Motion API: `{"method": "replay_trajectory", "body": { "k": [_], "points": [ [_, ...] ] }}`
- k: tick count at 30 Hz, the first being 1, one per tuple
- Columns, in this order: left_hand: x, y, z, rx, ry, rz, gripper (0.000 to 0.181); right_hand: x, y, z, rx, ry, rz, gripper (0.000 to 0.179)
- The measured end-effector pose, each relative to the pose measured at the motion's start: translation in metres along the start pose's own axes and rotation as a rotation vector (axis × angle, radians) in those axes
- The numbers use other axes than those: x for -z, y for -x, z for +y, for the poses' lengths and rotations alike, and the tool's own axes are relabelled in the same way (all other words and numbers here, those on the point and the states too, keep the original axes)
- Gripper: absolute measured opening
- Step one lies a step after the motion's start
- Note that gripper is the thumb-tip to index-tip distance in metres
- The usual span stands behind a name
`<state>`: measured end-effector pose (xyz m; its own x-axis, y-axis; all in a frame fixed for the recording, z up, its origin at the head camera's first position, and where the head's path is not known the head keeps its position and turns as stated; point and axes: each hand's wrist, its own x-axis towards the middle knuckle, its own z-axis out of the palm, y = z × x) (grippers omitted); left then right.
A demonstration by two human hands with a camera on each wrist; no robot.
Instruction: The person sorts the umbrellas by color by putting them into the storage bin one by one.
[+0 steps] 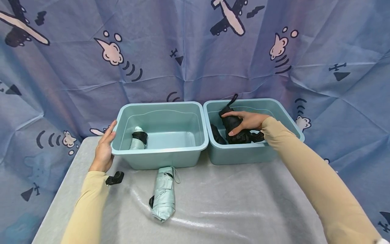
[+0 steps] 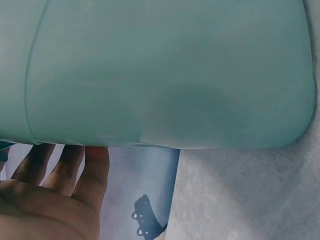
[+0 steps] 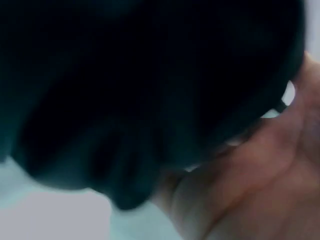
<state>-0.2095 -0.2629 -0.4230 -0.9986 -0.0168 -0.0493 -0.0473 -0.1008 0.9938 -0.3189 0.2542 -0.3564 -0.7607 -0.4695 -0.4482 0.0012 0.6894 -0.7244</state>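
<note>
My right hand (image 1: pixel 251 121) grips a black folded umbrella (image 1: pixel 230 122) inside the right bin (image 1: pixel 243 154), thumb on the near side and fingers over the far side. The umbrella's wrist loop sticks up past the rim. In the right wrist view the dark cloth (image 3: pixel 150 90) fills most of the picture against my palm. My left hand (image 1: pixel 104 150) rests on the left end of the left bin (image 1: pixel 161 158), fingers extended along its outer wall. A pale green umbrella with a black band (image 1: pixel 139 136) stands in that bin's left part.
Another pale green folded umbrella (image 1: pixel 164 195) lies on the grey table (image 1: pixel 219 200) before the left bin, its cord loop at the top. More black cloth (image 1: pixel 217 134) lies in the right bin. The two bins stand side by side before a blue patterned curtain (image 1: pixel 182 51).
</note>
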Motion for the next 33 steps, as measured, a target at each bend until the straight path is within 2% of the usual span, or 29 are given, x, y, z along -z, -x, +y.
{"method": "replay_trajectory", "body": {
  "k": [7,20,33],
  "points": [
    [0.0,-0.001,0.0,-0.004,0.012,-0.005,0.056,-0.004,-0.014,0.006,-0.029,0.121,-0.032,0.096],
    [0.0,0.0,0.0,-0.005,0.011,-0.009,0.055,-0.015,-0.03,0.011,-0.088,0.219,-0.109,0.101],
    [0.0,0.0,0.0,-0.008,0.013,-0.007,0.054,-0.017,-0.034,0.012,-0.095,0.243,-0.14,0.102]
  ]
}}
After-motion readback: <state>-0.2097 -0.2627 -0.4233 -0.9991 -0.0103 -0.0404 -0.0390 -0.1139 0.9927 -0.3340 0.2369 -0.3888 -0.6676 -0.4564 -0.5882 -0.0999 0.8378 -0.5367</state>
